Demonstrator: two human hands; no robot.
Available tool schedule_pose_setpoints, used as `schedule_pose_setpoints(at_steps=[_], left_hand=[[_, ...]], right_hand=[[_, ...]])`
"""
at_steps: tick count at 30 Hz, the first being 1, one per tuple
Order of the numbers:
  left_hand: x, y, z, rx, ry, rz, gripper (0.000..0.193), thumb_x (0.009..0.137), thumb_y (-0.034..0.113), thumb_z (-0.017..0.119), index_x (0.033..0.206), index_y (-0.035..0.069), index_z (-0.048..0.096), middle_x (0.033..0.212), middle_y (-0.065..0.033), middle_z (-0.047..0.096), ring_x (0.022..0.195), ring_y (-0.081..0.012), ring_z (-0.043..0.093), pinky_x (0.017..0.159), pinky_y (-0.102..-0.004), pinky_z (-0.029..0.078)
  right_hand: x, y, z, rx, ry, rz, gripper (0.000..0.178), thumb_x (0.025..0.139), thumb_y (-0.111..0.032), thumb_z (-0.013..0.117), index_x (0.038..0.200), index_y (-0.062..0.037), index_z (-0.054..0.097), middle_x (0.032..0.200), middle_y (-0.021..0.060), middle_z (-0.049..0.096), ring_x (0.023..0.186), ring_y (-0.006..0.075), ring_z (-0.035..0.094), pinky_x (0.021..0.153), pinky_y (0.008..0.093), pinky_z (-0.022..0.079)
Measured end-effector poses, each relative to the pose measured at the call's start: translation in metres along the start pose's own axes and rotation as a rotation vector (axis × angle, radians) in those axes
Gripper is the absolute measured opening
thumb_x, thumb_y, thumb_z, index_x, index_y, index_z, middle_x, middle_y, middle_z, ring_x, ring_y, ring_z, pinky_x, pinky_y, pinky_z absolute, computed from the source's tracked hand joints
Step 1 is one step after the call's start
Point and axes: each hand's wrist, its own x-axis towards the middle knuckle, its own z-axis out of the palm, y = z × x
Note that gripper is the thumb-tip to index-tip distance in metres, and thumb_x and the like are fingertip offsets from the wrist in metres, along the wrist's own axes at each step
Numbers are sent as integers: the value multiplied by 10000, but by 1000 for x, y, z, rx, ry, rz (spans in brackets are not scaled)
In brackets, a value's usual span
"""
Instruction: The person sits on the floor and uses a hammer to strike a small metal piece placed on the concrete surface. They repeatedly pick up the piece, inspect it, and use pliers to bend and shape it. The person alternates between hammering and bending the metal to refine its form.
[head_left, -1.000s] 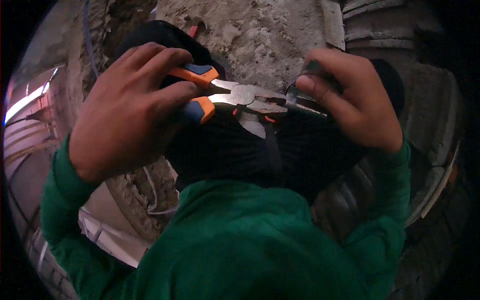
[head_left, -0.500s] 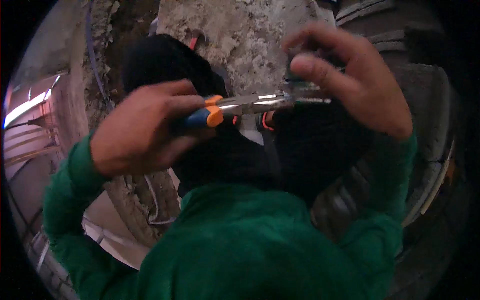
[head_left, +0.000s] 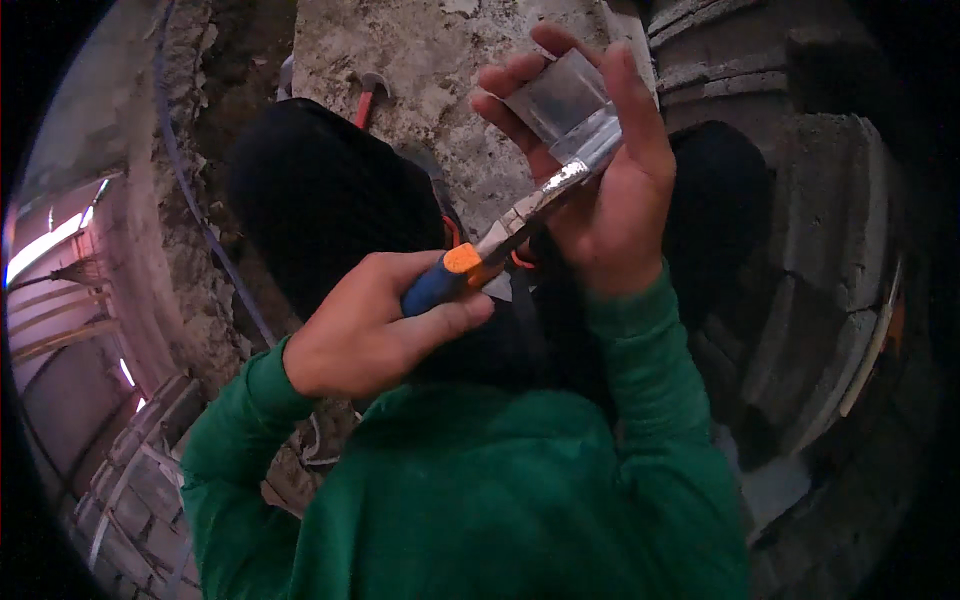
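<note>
My left hand [head_left: 365,325] is closed around the blue and orange handles of a pair of pliers [head_left: 530,210]. The pliers point away and to the right, over my lap. Their jaw end lies against the near edge of a small grey metal box-like piece [head_left: 562,98]; whether the jaws bite on it I cannot tell. My right hand [head_left: 610,205], palm turned up, cradles this piece between the thumb and the curled fingers. Part of the piece is hidden behind the thumb and the pliers.
Past my left knee [head_left: 310,190], a hammer with a red handle [head_left: 365,106] lies on a rough concrete surface [head_left: 430,60]. A bluish cable [head_left: 187,185] runs down the left side. Grey blocks [head_left: 825,200] are stacked at the right.
My right hand has moved left and turned palm up, bringing the metal piece into plain view. My left hand has shifted right and nearer me, and the pliers have swung from level to slanting.
</note>
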Motion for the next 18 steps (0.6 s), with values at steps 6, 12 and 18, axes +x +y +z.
schedule_pose_setpoints(at_steps=[6, 12, 18], left_hand=[[-5, 4, -1, -208, -142, -136, 336, 958, 312, 748, 1098, 12, 696, 879, -9, 686, 734, -78, 618, 638, -245, 484], [-1, 0, -3, -194, -209, -89, 310, 966, 265, 743, 1128, 7, 686, 938, -12, 698, 832, -86, 633, 723, -257, 501], [-2, -13, 9, -241, -219, 145, 321, 936, 170, 742, 1190, -14, 673, 1126, -64, 687, 1045, -152, 626, 917, -330, 506]], right_hand=[[0, 3, -8, 189, -249, 29, 679, 1064, -504, 466, 1448, 55, 443, 1091, 123, 659, 1127, 297, 656, 1103, 535, 460], [0, 11, -5, 162, -197, -33, 545, 959, -307, 521, 1371, 48, 480, 885, 49, 515, 872, 212, 582, 973, 464, 473], [-4, 6, -8, 224, -215, -32, 515, 925, -265, 549, 1343, 30, 486, 920, 92, 525, 883, 240, 578, 940, 458, 469]])
